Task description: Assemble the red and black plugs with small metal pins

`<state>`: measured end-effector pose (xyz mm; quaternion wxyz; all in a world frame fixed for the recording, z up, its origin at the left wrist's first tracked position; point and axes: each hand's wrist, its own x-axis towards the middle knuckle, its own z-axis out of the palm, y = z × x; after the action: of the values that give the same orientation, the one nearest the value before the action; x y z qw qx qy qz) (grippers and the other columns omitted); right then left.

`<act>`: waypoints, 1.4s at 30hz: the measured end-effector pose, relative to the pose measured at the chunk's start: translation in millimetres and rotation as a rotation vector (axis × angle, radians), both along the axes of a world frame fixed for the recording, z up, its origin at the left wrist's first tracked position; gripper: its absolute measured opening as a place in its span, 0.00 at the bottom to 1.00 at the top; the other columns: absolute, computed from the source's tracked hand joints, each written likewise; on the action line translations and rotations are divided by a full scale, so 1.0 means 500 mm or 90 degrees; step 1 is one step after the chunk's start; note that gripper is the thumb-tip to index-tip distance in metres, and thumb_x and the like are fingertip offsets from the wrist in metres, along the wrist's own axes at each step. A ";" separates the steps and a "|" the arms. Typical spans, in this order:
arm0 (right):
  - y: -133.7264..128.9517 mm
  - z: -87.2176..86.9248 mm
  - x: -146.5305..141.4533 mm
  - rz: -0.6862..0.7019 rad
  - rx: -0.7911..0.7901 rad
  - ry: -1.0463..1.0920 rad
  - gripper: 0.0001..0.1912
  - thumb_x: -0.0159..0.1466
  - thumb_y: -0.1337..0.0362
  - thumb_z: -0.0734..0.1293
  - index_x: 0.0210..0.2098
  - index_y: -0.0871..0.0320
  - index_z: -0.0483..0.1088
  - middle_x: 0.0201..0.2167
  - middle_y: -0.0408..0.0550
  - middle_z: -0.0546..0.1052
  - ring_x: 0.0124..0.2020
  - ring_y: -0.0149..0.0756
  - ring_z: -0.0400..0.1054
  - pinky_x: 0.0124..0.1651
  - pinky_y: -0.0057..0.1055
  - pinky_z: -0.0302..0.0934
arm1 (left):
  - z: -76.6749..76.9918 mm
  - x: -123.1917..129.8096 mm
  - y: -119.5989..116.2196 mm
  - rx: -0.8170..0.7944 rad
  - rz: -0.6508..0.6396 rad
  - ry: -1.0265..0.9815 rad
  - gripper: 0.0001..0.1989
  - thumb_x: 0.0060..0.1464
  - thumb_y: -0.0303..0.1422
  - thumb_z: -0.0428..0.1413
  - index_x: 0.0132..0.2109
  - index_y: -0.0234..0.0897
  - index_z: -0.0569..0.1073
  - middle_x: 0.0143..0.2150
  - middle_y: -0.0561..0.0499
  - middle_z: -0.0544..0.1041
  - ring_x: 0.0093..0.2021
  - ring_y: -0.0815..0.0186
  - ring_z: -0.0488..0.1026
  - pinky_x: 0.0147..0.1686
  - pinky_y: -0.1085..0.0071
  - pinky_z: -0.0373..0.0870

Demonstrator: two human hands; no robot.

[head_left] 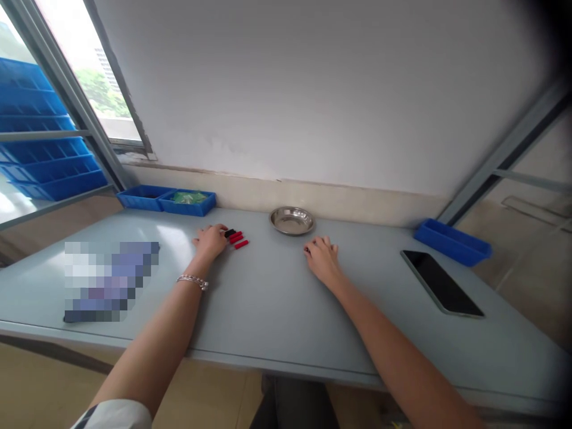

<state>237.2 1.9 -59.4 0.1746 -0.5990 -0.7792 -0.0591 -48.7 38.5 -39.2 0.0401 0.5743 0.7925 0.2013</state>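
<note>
The worktop [268, 310] is pale grey-blue, the round dish [291, 221] silver. Left of the dish I see red pieces [236, 237] and black ones [229, 233]; right of it, a solid blue bin [452, 241] and a black-screened phone [440, 283].

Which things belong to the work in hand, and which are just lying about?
At the hands: left hand by black pieces and red pieces; right hand nearest metal dish, its hold unclear.
Lying about: phone, blue bins, pixelated item.

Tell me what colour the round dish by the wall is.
Shiny silver, the round dish, as the head view shows.
</note>
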 end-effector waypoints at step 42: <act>-0.006 0.068 0.128 -0.101 -0.227 0.132 0.22 0.46 0.56 0.68 0.39 0.54 0.65 0.40 0.50 0.67 0.44 0.42 0.60 0.41 0.36 0.52 | 0.006 0.002 -0.003 -0.052 -0.104 0.050 0.17 0.49 0.37 0.45 0.43 0.37 0.72 0.39 0.43 0.74 0.40 0.57 0.69 0.37 0.67 0.63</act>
<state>301.1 -0.9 -25.3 0.1402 -0.6828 -0.7055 0.1278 -47.8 36.8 -36.4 0.0485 0.6424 0.7514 0.1425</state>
